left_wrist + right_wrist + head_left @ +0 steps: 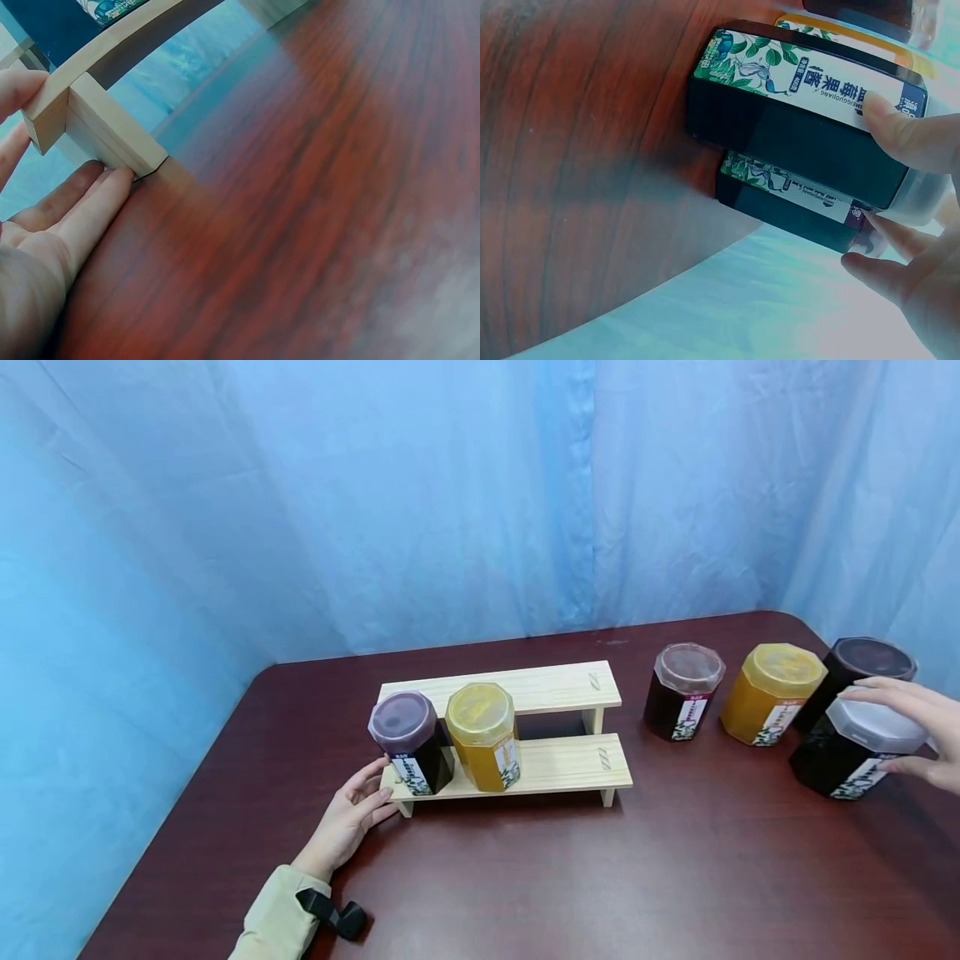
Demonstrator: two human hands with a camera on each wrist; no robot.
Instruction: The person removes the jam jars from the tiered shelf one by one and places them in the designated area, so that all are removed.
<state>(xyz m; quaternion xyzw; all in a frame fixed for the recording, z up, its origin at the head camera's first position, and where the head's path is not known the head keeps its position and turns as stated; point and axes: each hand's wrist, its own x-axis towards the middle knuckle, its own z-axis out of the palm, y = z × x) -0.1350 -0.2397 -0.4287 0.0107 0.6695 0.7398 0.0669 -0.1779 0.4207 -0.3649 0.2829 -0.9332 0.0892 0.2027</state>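
Observation:
My left hand (348, 822) holds the left end of a two-step pale wooden stand (566, 764). In the left wrist view its fingers (101, 199) touch the stand's leg (112, 127) under the board. On the lower step, a dark jar with a purplish lid (405, 718) stands beside a yellow jar (480, 739). At the far right, my right hand (926, 718) grips a dark jar with a whitish lid (836, 756) near its top. The thumb (907, 135) presses on its label in the right wrist view; the other fingers reach round the far side.
Behind the gripped jar stand another dark jar (862, 662), a yellow jar (772, 697) and a dark jar with a clear lid (682, 693). The dark red wooden table (525, 877) is bordered by a blue curtain (450, 510) at the back and left.

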